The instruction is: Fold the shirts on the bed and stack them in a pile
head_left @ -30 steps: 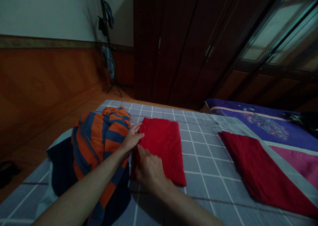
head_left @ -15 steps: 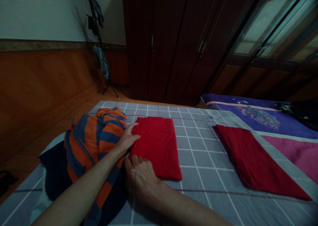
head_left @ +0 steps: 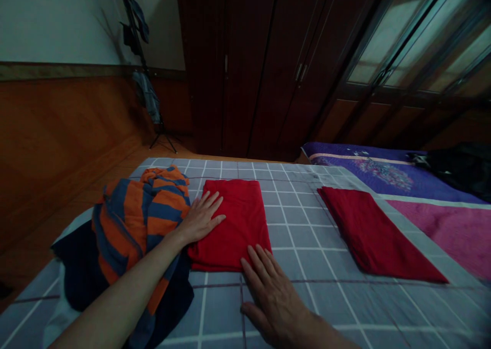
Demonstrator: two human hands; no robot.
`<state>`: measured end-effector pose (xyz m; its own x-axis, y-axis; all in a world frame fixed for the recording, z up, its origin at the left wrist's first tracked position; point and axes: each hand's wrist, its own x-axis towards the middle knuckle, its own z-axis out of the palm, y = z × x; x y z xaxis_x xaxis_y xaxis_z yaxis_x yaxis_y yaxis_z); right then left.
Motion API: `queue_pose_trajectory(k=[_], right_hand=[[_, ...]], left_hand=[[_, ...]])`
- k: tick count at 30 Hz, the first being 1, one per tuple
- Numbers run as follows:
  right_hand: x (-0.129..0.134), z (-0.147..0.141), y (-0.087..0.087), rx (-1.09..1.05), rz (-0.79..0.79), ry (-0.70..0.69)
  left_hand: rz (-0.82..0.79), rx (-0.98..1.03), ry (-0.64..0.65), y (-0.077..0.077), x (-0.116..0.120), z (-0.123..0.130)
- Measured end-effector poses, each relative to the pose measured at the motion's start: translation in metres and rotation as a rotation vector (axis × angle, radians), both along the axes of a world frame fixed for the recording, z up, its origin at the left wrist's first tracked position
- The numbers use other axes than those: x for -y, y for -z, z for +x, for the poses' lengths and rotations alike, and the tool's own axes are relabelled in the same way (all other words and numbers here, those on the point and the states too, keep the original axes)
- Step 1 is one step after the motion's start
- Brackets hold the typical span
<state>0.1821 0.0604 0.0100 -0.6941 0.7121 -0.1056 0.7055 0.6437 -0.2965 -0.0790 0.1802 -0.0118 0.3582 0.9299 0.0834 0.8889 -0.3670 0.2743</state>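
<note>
A red cloth [head_left: 238, 221], folded into a flat rectangle, lies on the grey checked bed sheet [head_left: 291, 236]. On its left edge rests my left hand [head_left: 201, 217], fingers spread and palm down. My right hand [head_left: 270, 287] is open too, its fingertips touching the near right corner of the cloth. Just left of the cloth is a crumpled heap of orange and blue striped fabric [head_left: 149, 201], with dark navy fabric [head_left: 76, 267] under it. My left forearm passes over this heap and hides part of it.
A second folded red cloth [head_left: 376, 236] lies to the right on the sheet. Beyond it is a purple and pink blanket [head_left: 368, 165] with a dark bundle [head_left: 460, 170] on top. At the back stand a dark wooden wardrobe [head_left: 245, 73] and a coat stand [head_left: 138, 42] with clothes.
My right hand has moved right from the cloth's near left corner to its near right corner and opened. My left hand has spread its fingers flatter over the cloth. The view has shifted slightly.
</note>
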Motion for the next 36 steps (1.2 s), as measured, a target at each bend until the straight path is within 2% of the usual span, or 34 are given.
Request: queue_pose_trajectory(k=[4, 7, 10, 13, 17, 24, 31, 36], right_hand=[[0.01, 0.014, -0.004, -0.045, 0.016, -0.016], [-0.007, 0.01, -0.01, -0.088, 0.104, 0.058], [-0.04, 0.005, -0.01, -0.088, 0.156, 0.05], [-0.075, 0.009, -0.006, -0.04, 0.113, 0.047], [-0.101, 0.021, 0.006, -0.046, 0.168, 0.219], [-0.098, 0.027, 0.023, -0.069, 0.208, 0.185], [-0.093, 0.035, 0.027, -0.125, 0.229, 0.179], [-0.09, 0.036, 0.03, -0.139, 0.235, 0.178]], left_hand=[[0.134, -0.073, -0.029, -0.007, 0.006, 0.007], [0.23, -0.091, 0.054, -0.013, 0.019, 0.022], [0.158, -0.107, 0.177, -0.012, 0.031, 0.034], [0.03, -0.125, 0.214, -0.01, 0.037, 0.037], [-0.043, -0.11, 0.213, -0.013, 0.036, 0.035], [-0.129, -0.049, 0.221, -0.02, 0.036, 0.034], [-0.164, -0.009, 0.227, -0.017, 0.035, 0.033], [-0.202, -0.005, 0.23, -0.022, 0.034, 0.032]])
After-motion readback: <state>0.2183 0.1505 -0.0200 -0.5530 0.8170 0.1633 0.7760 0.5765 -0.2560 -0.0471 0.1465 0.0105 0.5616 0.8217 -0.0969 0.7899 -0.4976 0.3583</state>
